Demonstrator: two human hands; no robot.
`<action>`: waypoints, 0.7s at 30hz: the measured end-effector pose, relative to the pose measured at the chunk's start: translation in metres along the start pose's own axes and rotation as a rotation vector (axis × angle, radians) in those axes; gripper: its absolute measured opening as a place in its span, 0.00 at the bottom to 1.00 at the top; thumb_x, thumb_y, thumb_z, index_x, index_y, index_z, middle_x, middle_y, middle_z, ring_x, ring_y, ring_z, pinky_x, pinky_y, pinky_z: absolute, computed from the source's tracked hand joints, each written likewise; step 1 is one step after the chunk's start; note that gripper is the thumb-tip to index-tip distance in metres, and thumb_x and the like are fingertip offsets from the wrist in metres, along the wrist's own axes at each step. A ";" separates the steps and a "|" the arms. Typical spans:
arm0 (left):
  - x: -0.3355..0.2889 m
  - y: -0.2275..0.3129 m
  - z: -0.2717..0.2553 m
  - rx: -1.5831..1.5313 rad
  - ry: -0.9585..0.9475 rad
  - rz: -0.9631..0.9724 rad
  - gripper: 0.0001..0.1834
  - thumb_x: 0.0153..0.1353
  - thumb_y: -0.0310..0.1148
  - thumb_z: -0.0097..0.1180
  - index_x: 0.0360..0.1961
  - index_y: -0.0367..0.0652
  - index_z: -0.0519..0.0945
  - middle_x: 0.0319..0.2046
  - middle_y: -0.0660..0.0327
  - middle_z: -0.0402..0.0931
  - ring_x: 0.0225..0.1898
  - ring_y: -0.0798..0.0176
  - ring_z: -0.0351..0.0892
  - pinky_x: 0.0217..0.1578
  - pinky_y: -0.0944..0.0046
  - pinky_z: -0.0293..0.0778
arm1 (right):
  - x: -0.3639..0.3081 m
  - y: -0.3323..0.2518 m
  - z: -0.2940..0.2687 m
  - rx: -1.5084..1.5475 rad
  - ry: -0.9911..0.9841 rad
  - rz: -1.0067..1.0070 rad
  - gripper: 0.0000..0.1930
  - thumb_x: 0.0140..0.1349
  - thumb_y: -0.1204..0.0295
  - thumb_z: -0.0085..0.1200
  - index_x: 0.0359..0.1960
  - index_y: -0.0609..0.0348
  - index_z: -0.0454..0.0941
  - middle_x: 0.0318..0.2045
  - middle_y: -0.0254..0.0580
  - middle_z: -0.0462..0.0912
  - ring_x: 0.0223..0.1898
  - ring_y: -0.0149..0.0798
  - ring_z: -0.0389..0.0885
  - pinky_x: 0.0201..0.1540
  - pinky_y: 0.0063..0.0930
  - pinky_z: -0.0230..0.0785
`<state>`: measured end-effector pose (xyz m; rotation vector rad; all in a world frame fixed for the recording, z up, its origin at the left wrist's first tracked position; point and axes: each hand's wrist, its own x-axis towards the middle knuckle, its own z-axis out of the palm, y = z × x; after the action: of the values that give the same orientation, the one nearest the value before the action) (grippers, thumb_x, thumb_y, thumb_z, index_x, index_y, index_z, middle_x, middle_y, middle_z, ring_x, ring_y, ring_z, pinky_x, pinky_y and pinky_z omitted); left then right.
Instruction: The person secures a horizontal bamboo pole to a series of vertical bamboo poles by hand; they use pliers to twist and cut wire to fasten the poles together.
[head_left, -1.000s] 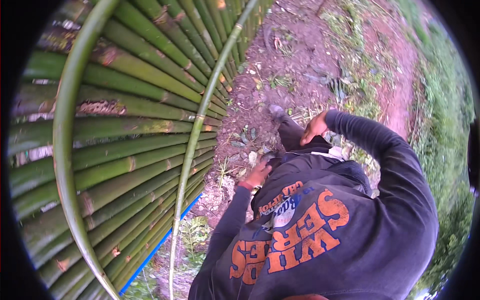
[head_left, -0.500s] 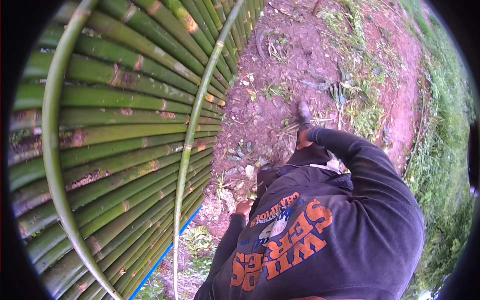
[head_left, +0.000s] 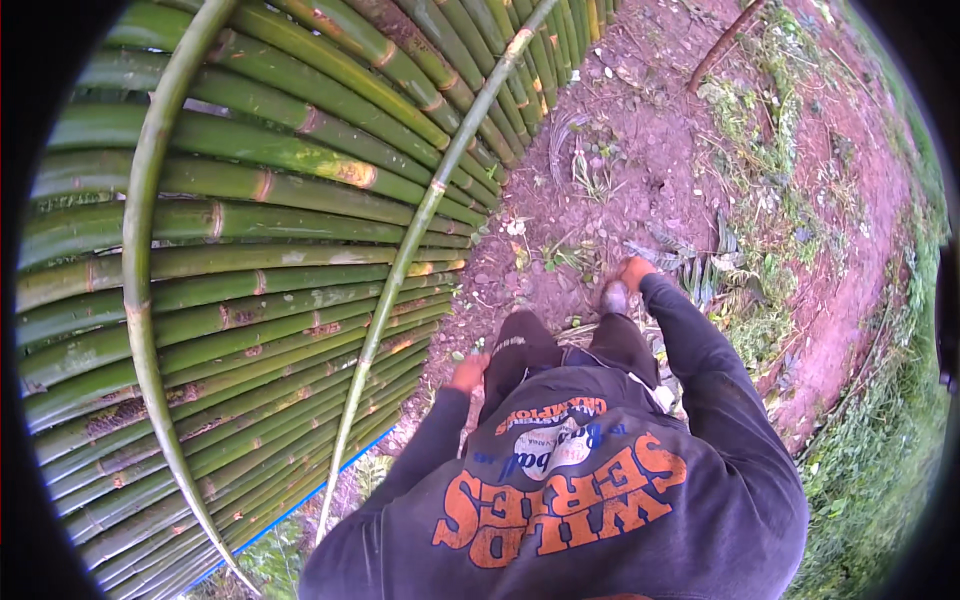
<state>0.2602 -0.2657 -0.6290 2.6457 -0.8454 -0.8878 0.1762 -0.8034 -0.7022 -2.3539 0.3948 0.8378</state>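
My left hand [head_left: 468,373] hangs beside my left thigh, to the right of the bamboo fence's lower ends. Its fingers look loosely extended, with nothing visible in them. Ahead of my right leg is my right hand [head_left: 634,271], just above the right of a muddy shoe [head_left: 615,297]. It appears empty too, its fingers loose and partly blurred. The fence of green bamboo poles [head_left: 300,275] fills the left side. Two long, thin bamboo rails [head_left: 412,235] cross over the poles. Neither hand touches the fence.
Reddish-brown soil [head_left: 650,160] with scattered leaves stretches ahead. A slim wooden stake [head_left: 722,48] stands at the upper right. Fern-like leaves [head_left: 700,275] lie right of my right hand. Grass [head_left: 865,500] borders the right side, and a blue strip [head_left: 370,446] runs along the fence's near edge.
My right arm has swung forward and my left hand shows more fully beside my thigh. My body has turned, my legs have shifted, and the fence and stake sit differently in view.
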 end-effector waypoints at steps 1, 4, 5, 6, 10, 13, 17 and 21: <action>0.048 0.047 -0.017 -0.447 -0.166 -0.328 0.16 0.75 0.48 0.50 0.47 0.48 0.78 0.32 0.67 0.77 0.27 0.72 0.75 0.24 0.70 0.71 | -0.010 0.041 -0.004 0.047 0.034 0.040 0.21 0.64 0.54 0.53 0.44 0.59 0.86 0.44 0.61 0.86 0.48 0.60 0.85 0.53 0.49 0.78; 0.134 0.155 -0.067 -0.946 -0.241 -0.588 0.15 0.73 0.44 0.56 0.50 0.46 0.78 0.32 0.70 0.76 0.29 0.73 0.75 0.26 0.69 0.71 | -0.031 0.099 0.010 0.264 0.178 0.325 0.21 0.65 0.55 0.52 0.44 0.60 0.86 0.43 0.62 0.86 0.48 0.61 0.85 0.53 0.48 0.78; 0.157 0.165 -0.077 -0.983 -0.229 -0.568 0.14 0.72 0.43 0.58 0.51 0.46 0.78 0.32 0.70 0.76 0.29 0.74 0.75 0.26 0.70 0.71 | -0.032 0.102 0.008 0.288 0.192 0.319 0.21 0.65 0.54 0.53 0.44 0.60 0.86 0.43 0.63 0.86 0.49 0.61 0.85 0.53 0.48 0.77; 0.179 0.174 -0.084 -0.982 -0.217 -0.547 0.15 0.72 0.42 0.59 0.51 0.46 0.78 0.32 0.70 0.77 0.28 0.74 0.75 0.25 0.70 0.71 | -0.032 0.109 0.005 0.310 0.204 0.319 0.21 0.65 0.54 0.53 0.44 0.60 0.86 0.43 0.63 0.86 0.49 0.61 0.85 0.54 0.47 0.77; 0.249 0.155 -0.085 -0.944 -0.113 -0.544 0.16 0.69 0.39 0.62 0.52 0.43 0.79 0.33 0.65 0.82 0.23 0.72 0.75 0.20 0.67 0.69 | -0.020 0.078 -0.013 0.328 0.167 0.150 0.23 0.64 0.52 0.57 0.50 0.56 0.84 0.46 0.56 0.87 0.49 0.60 0.84 0.57 0.46 0.75; 0.342 0.207 -0.038 -0.867 -0.234 -0.340 0.13 0.67 0.38 0.63 0.46 0.41 0.82 0.29 0.64 0.83 0.22 0.71 0.76 0.21 0.65 0.72 | -0.017 0.175 -0.004 0.456 0.343 0.182 0.18 0.67 0.63 0.58 0.52 0.62 0.81 0.34 0.47 0.87 0.33 0.43 0.87 0.39 0.35 0.79; 0.380 0.153 -0.002 -0.829 -0.167 -0.448 0.10 0.64 0.36 0.66 0.38 0.40 0.83 0.26 0.64 0.82 0.21 0.70 0.77 0.23 0.65 0.73 | 0.053 0.107 -0.016 0.726 0.334 0.214 0.12 0.67 0.72 0.55 0.49 0.64 0.80 0.26 0.39 0.84 0.24 0.28 0.82 0.26 0.26 0.74; 0.466 0.202 0.041 -0.902 -0.163 -0.398 0.09 0.64 0.35 0.66 0.37 0.41 0.83 0.25 0.66 0.82 0.21 0.71 0.77 0.24 0.65 0.74 | 0.125 0.149 -0.017 0.791 0.306 0.239 0.08 0.66 0.71 0.55 0.41 0.61 0.82 0.26 0.41 0.85 0.28 0.36 0.86 0.32 0.34 0.78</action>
<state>0.4467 -0.7039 -0.8092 1.9502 0.1033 -1.2146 0.2107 -0.9386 -0.8387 -1.6943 0.9518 0.3129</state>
